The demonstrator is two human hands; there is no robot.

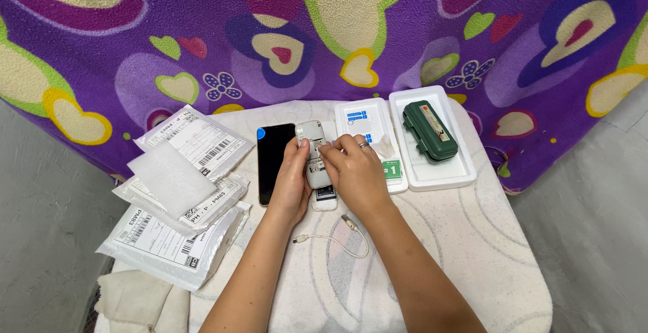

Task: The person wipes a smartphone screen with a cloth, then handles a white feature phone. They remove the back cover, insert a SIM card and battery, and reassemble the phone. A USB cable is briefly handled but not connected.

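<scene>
Both hands meet over a small silver-grey oblong device (314,161) held near the middle of the white patterned cloth-covered surface (445,252). The left hand (291,183) is closed around the device's left edge, thumb lying along its face, while the right hand (356,171), with a ring on one finger, grips its right side, fingertips pinched at the upper part. Beneath the device a white flat piece (325,201) shows, its kind unclear. Just left of the left hand lies a black-screened smartphone (273,154), face up. To the right sits an open white plastic box (368,127) holding small blue-and-white and green packets, and beside it a white foam tray (432,171) carrying a dark green hard case (429,130). A short white cable (337,238) curls near the wrists. Further left, several grey plastic mailer bags with printed labels (182,198) are stacked, a sheet of white foam lying on top.
</scene>
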